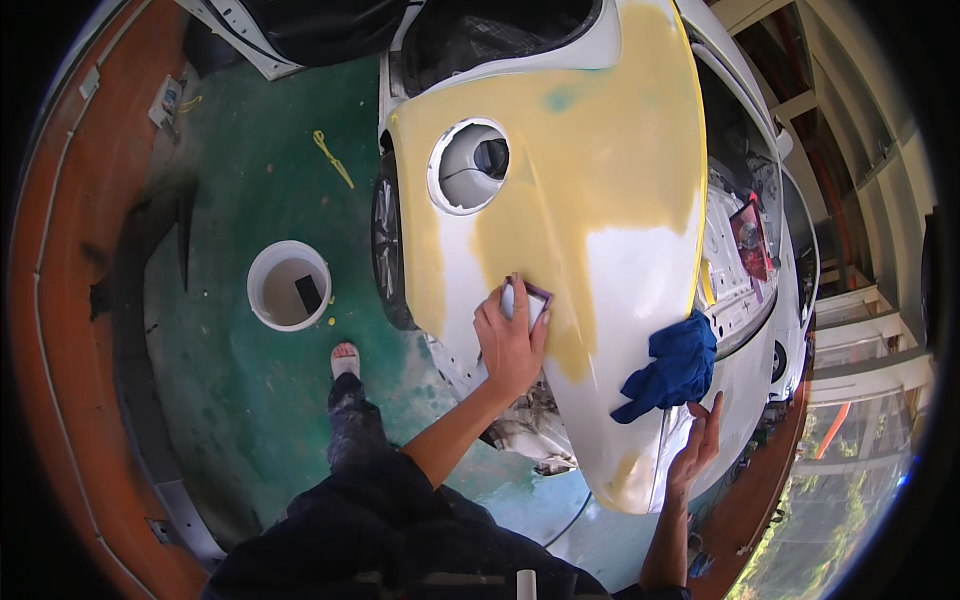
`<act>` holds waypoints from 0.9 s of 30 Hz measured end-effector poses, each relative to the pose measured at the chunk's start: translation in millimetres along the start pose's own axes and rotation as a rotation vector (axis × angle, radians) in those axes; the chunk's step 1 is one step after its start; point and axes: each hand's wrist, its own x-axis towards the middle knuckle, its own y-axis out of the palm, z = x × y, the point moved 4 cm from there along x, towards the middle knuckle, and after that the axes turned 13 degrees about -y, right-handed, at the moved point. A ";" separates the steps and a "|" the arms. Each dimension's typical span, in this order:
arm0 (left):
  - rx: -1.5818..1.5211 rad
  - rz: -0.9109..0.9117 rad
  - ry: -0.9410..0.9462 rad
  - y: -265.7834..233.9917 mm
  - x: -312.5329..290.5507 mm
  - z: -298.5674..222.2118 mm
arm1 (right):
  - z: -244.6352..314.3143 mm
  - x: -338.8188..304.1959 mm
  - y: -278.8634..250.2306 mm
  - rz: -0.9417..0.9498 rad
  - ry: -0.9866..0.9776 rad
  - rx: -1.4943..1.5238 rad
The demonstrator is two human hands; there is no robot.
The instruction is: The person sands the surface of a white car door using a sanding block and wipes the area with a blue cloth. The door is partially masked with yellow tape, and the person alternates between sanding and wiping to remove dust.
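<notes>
A white car body panel (636, 280) with broad yellow patches of filler or primer curves in front of me. My left hand (508, 345) is closed on a small sanding block (536, 298), pale on top with a dark purple edge, which rests on the panel where white meets yellow. Farther right, a crumpled blue cloth (672, 368) lies over the panel's edge. Just below the cloth is my right hand (694, 446), fingers stretched out and apart by the panel's edge. Whether its fingertips touch the cloth I cannot tell.
A round opening (470, 166) pierces the panel above my left hand. A white bucket (256, 290) of cloudy water with a dark flat piece stands on the green floor (240, 180) at left. A yellow strip (334, 160) lies there too. A red lamp (750, 240) sits right of the panel.
</notes>
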 end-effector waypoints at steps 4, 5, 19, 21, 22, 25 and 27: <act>0.037 -0.085 -0.040 16.6 87.4 15.8 | -22.0 1.0 20.5 0.034 -0.096 -0.119; 0.025 -0.090 -0.027 18.1 99.0 18.5 | -23.1 0.6 24.6 0.039 -0.114 -0.131; 0.065 -0.118 -0.175 13.4 130.1 38.8 | -26.2 5.2 33.1 0.089 -0.127 -0.170; 0.055 -0.104 -0.152 10.9 93.4 41.3 | -22.7 2.8 34.9 0.093 -0.115 -0.170; 0.039 -0.077 -0.138 8.1 62.0 39.8 | -22.0 3.1 34.5 0.090 -0.116 -0.171; 0.012 -0.023 -0.119 4.1 0.7 40.7 | -24.2 -5.8 26.7 0.094 -0.109 -0.190; -0.008 -0.041 -0.129 7.8 1.9 48.9 | -27.5 -4.9 27.5 0.098 -0.133 -0.192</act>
